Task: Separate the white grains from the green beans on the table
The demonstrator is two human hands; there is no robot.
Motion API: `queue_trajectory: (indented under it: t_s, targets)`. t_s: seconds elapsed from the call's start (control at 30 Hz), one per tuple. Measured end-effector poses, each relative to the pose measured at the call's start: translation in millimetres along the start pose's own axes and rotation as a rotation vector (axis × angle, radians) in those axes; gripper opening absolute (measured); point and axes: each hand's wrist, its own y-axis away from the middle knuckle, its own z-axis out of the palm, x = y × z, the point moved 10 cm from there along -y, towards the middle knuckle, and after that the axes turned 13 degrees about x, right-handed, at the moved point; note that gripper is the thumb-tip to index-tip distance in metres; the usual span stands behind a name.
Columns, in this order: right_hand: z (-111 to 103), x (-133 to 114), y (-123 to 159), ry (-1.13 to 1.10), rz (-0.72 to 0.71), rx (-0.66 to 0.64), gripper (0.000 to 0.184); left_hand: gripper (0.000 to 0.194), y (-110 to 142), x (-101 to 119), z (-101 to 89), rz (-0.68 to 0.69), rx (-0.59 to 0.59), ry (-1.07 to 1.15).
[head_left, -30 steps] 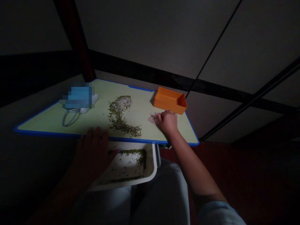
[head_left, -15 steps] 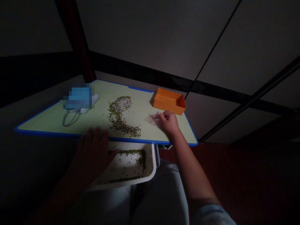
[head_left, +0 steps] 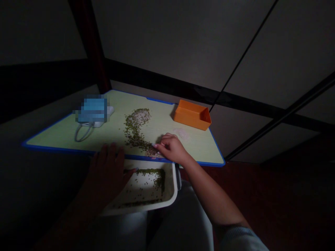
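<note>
Small green beans mixed with white grains lie in a curved band on the pale table. At the band's near right end is my right hand, its fingers curled and thumb tip among the beans. Anything pinched in it is too small to make out. My left hand, in shadow, lies with fingers apart over the table's blue near edge, its thumb over a white tub. Green beans are scattered inside the tub. A small patch of white grains lies right of my right hand.
An orange open box stands at the table's back right. At the back left is a blurred blue object on a white device with a looped cable. The tub sits below the table edge, above my legs.
My right hand has moved left and nearer, from the white grains by the orange box to the near end of the beans. The left hand stays in place; the view shifts slightly.
</note>
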Motion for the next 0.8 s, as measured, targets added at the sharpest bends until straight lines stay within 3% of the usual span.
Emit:
queue_trajectory:
  t_s: [0.27,0.57,0.8]
  targets:
    - [0.7,5.7,-0.4,0.181,0.052,0.054,0.042,0.073,1.7,0.8,-1.2,0.014,0.007,-0.001]
    - [-13.9,22.8,3.8,-0.046,0.149,0.144,0.048,0.072,3.3,0.7,0.9,0.016,0.002,-0.043]
    - [-8.7,10.9,2.1,0.026,0.051,0.121,0.045,0.071,3.5,0.6,1.8,0.026,0.013,-0.068]
